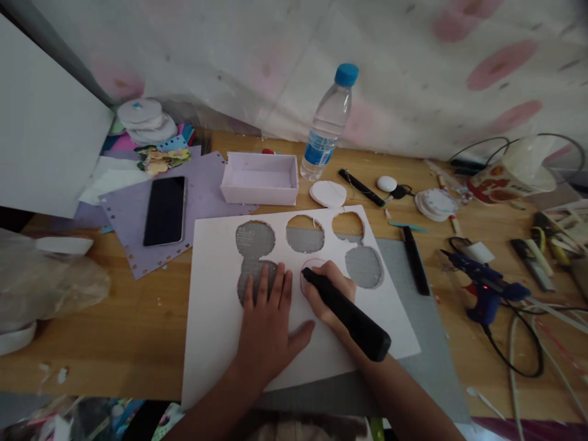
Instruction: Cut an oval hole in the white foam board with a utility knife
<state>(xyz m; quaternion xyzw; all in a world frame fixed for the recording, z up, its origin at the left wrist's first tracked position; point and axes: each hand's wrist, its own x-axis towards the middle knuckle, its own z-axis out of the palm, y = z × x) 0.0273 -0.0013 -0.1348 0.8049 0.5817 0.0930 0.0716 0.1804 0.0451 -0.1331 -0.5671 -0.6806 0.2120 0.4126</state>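
Fingers (269, 288) of the left hand (269, 327) are spread and laid flat on a white foam sheet (215, 318), their tips reaching the lower edge of a cut-out hole (255, 257), with the thumb held out to the right. Fingers (333, 275) of the right hand (331, 297) are curled and closed around a black craft knife (349, 315), which is held tilted, its tip set down at a red-pencilled circle (312, 272) drawn on the sheet just beside the left hand. The sheet is laid on a grey cutting mat (427, 343) on the wooden desk (133, 324), directly in front of the person, and several round holes are seen cut along its upper part, the mat showing through them.

Behind the sheet a shallow white box (260, 177) is placed, with a clear water bottle (327, 125) with a blue cap standing upright just to its right. A dark phone (166, 210) is laid face up on a lilac perforated paper (206, 177) to the left. A white foam disc (327, 193) is seen near the bottle. To the right of the mat a blue glue gun (487, 291) is rested on the desk, its cable trailing, and a black pen-like tool (416, 260) is laid along the mat's edge.
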